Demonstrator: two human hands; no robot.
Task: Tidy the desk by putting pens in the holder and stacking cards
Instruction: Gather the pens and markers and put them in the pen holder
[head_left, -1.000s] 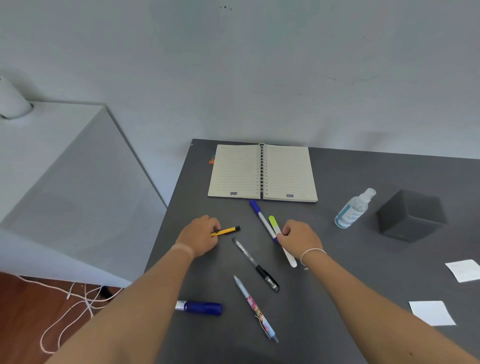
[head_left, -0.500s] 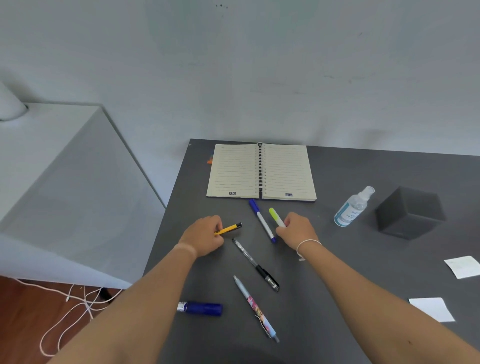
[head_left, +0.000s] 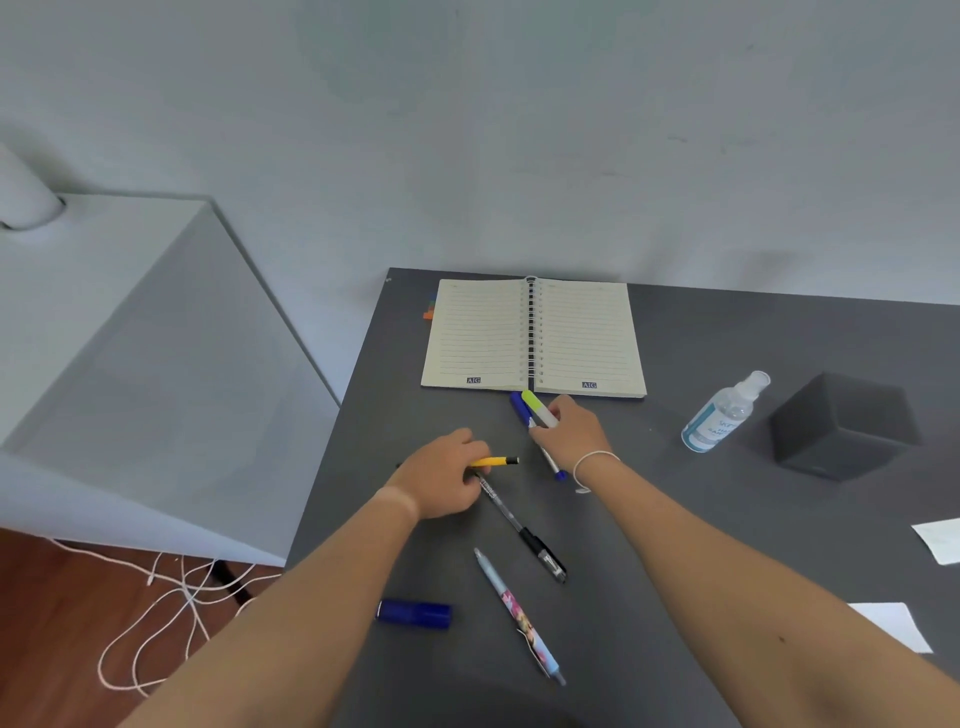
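Note:
My left hand (head_left: 441, 475) grips a short yellow pen (head_left: 493, 461) and rests over the top end of a black-and-clear pen (head_left: 522, 530) on the dark desk (head_left: 675, 519). My right hand (head_left: 569, 431) holds a white highlighter with a green cap (head_left: 537, 408), right beside a blue-capped marker (head_left: 519, 405) whose tip shows below the hand. A patterned light-blue pen (head_left: 519, 618) and a dark blue cap-like piece (head_left: 414, 613) lie nearer me. The black cube holder (head_left: 841, 426) stands at the right. Two white cards (head_left: 940, 540) (head_left: 893, 629) lie at the right edge.
An open spiral notebook (head_left: 532, 338) lies at the back of the desk. A clear spray bottle (head_left: 724, 413) lies tilted left of the holder. A white cabinet (head_left: 130, 338) stands to the left, with white cables (head_left: 166, 597) on the wooden floor.
My right hand lifted the green-capped highlighter and moved up toward the notebook beside the blue marker. My left hand shifted right with the yellow pen onto the black pen's end.

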